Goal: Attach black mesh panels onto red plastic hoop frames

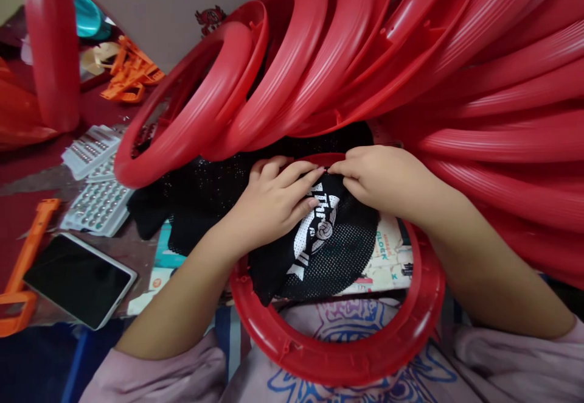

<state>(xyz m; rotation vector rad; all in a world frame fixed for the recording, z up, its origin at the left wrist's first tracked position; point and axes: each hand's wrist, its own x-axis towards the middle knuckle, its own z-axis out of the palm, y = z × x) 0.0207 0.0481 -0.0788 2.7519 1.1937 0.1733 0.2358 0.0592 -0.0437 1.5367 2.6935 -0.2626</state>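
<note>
Pinching the black mesh fabric (pixel 333 251) at the far rim of the red ring (pixel 337 354) on my lap, my left hand (pixel 274 202) and right hand (pixel 374 178) grip something limp, light and easily snagged.

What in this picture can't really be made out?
Head view:
- White print on the black mesh: partly covered by the left hand.
- Far rim of the red ring: hidden under the right hand and the mesh.
- Stacked red rings: cut off by the top and right edges.
- Tablet: screen dark.
</note>
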